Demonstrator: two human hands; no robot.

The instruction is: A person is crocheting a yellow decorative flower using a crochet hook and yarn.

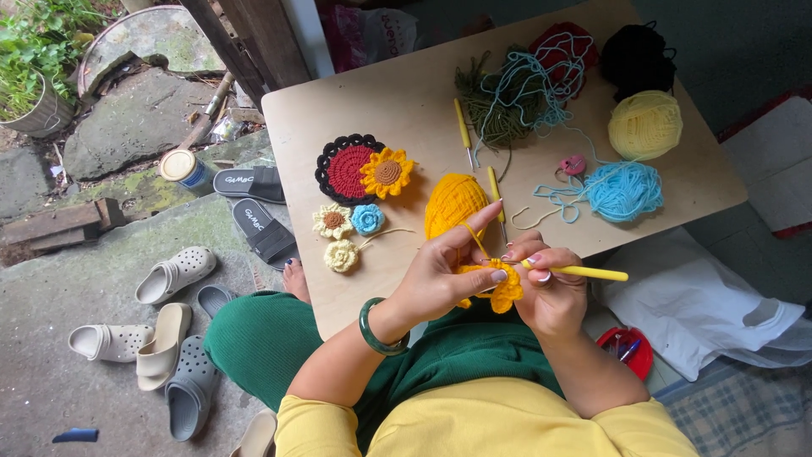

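Left hand: we grip the orange-yellow crochet piece between thumb and bent fingers; forefinger raised, working yarn running over it.
Right hand: fingers clenched round the yellow crochet hook, handle pointing out to our right, tip buried at the piece, not visible.
Work position: the piece hangs just off the near edge of the wooden table, above our green lap.
Yarn feed: the strand climbs to the golden yarn ball, near the table's near edge, just beyond our hands.
Doing it well, our judgement: keep the strand taut over the raised forefinger, pinch close to the live stitch, turn the hook with the wrist, not the arm.
Left side of table: finished sunflower touching the red-and-black round; three small flowers below them, apart from our hands.
Far edge: tangled green and blue yarn, black ball, pale yellow ball; light blue ball towards the right edge.
Spare hooks: two, mid-table; one lies just beside the golden ball.
Open room: bare wood between flowers and near edge; the ball may roll off if tugged hard.
Ground: sandals on the floor at our left.
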